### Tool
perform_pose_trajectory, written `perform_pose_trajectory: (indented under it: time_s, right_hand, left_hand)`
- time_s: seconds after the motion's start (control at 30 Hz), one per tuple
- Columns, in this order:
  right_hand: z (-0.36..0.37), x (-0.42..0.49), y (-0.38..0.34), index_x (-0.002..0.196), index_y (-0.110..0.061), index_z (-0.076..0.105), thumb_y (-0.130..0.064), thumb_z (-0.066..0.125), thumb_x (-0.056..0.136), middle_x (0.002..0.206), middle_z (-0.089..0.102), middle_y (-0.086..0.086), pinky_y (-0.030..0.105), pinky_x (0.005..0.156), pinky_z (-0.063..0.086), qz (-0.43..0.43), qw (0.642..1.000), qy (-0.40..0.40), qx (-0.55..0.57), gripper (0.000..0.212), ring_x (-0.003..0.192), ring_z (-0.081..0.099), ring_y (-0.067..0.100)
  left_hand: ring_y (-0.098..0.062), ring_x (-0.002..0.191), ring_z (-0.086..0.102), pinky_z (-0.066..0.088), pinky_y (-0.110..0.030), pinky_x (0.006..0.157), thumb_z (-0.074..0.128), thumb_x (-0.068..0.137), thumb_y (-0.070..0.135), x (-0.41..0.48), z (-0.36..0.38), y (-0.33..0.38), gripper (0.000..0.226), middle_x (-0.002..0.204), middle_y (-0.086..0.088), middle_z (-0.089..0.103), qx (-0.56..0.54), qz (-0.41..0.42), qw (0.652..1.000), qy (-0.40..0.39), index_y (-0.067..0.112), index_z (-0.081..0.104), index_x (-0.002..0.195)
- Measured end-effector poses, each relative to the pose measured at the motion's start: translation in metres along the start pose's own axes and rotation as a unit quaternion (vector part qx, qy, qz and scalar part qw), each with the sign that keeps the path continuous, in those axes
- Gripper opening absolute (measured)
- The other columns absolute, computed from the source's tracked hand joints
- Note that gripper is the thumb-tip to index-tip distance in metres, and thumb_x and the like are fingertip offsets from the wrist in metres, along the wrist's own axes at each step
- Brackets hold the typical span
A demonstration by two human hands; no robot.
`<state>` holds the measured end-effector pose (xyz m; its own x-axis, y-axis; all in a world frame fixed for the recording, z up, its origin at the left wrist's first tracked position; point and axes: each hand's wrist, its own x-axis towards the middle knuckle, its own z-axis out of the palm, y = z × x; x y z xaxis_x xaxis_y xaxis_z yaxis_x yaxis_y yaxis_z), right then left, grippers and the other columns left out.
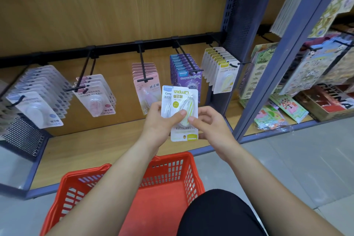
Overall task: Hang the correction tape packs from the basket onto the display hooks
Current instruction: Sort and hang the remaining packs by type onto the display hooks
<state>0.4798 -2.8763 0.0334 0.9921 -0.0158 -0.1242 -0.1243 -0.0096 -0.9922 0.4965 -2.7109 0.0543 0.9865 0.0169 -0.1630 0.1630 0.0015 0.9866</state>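
Red lattice basket (168,170); white-and-lime pack (181,99); purple packs (188,80); pink packs (147,86); leftmost packs (38,105) perhaps pale blue.

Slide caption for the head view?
Left hand and right hand hold correction tape packs between red basket and display hooks.

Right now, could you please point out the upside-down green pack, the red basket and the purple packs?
green pack (184,101), head view, on its clear blister.
red basket (162,207), head view, on its bare floor.
purple packs (189,79), head view, on the front card.

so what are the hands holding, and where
Left hand grips the green pack and blue pack behind it mid-body, thumb on the blister; right hand pinches the green pack's right edge.
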Motion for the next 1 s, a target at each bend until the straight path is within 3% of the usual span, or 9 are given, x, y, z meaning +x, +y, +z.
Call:
perform_pose_trajectory:
  time_s: [0.1,0.17,0.27,0.33,0.4,0.57,0.67,0.8,1.0]
  right_hand:
    - [-0.002,0.001,-0.001,0.121,-0.031,0.07,-0.016,0.064,0.1,0.113,0.075,-0.001,0.036,0.078,0.057,-0.018,1.0,-0.018,-0.002,0.027,0.105,0.072,0.022]
    - [-0.005,0.001,-0.002,0.125,-0.034,0.071,-0.013,0.06,0.102,0.116,0.074,-0.004,0.035,0.076,0.057,-0.019,0.999,-0.038,-0.011,0.033,0.107,0.072,0.021]
    - [-0.014,0.002,-0.004,0.128,-0.032,0.071,-0.012,0.062,0.1,0.116,0.075,-0.003,0.035,0.077,0.058,-0.018,0.996,-0.077,-0.04,0.035,0.104,0.072,0.019]
    - [-0.02,0.006,-0.006,0.128,-0.028,0.07,-0.013,0.072,0.094,0.114,0.075,0.0,0.032,0.079,0.058,-0.015,0.995,-0.078,-0.054,0.038,0.104,0.072,0.019]
    - [-0.023,0.011,-0.008,0.129,-0.024,0.068,-0.011,0.082,0.085,0.113,0.076,0.003,0.031,0.082,0.058,-0.005,0.997,-0.053,-0.05,0.048,0.105,0.073,0.021]
    - [-0.019,0.019,-0.008,0.132,-0.023,0.056,-0.015,0.092,0.073,0.107,0.077,0.003,0.039,0.088,0.06,-0.009,0.997,0.081,0.016,0.07,0.099,0.075,0.019]
    - [-0.008,0.015,-0.005,0.127,-0.018,0.054,-0.019,0.09,0.077,0.108,0.076,0.005,0.041,0.081,0.062,0.013,0.987,0.139,0.075,0.062,0.094,0.076,0.021]
    - [0.012,0.001,0.001,0.122,-0.009,0.055,-0.02,0.08,0.088,0.111,0.077,0.008,0.033,0.064,0.062,0.032,0.987,0.105,0.116,0.043,0.092,0.077,0.024]
    - [0.004,0.003,-0.003,0.133,-0.017,0.057,-0.005,0.068,0.096,0.116,0.076,0.004,0.045,0.085,0.062,-0.011,0.99,0.068,0.119,0.04,0.107,0.074,0.023]
  left_hand:
    - [0.005,0.084,0.071,0.053,-0.012,0.064,0.08,0.088,0.017,-0.001,-0.005,0.0,0.043,0.112,0.005,0.073,0.008,0.0,1.0,-0.009,0.014,0.057,0.123]
    - [0.007,0.083,0.07,0.052,-0.011,0.065,0.078,0.09,0.02,0.0,-0.007,0.001,0.038,0.111,0.006,0.073,0.01,0.001,1.0,-0.009,0.015,0.058,0.121]
    - [-0.012,0.1,0.073,0.059,-0.031,0.084,0.079,0.089,0.025,0.003,-0.01,0.003,0.035,0.112,0.003,0.074,0.009,-0.003,1.0,-0.006,0.018,0.059,0.118]
    - [-0.015,0.096,0.075,0.062,-0.036,0.081,0.082,0.087,0.024,0.003,-0.012,0.003,0.035,0.109,0.003,0.075,0.012,-0.006,1.0,-0.017,0.021,0.059,0.114]
    - [-0.012,0.09,0.076,0.062,-0.03,0.074,0.084,0.084,0.019,0.002,-0.013,0.003,0.036,0.105,0.004,0.076,0.024,-0.009,0.999,-0.028,0.022,0.06,0.111]
    - [-0.021,0.082,0.078,0.062,-0.038,0.057,0.083,0.083,0.008,-0.003,-0.011,0.005,0.043,0.108,-0.004,0.076,0.027,-0.045,0.997,-0.06,0.013,0.058,0.117]
    - [-0.025,0.087,0.078,0.063,-0.041,0.06,0.083,0.083,0.006,-0.006,-0.007,0.004,0.044,0.112,-0.006,0.075,0.028,-0.047,0.997,-0.062,0.013,0.057,0.118]
    - [-0.008,0.076,0.076,0.058,-0.026,0.054,0.079,0.087,0.006,-0.007,-0.004,0.004,0.043,0.11,-0.001,0.074,0.001,-0.025,0.999,-0.021,0.011,0.056,0.122]
    - [-0.009,0.087,0.076,0.057,-0.02,0.062,0.08,0.085,0.005,-0.005,-0.001,0.0,0.041,0.108,0.002,0.076,0.015,0.009,0.999,-0.045,0.015,0.059,0.12]
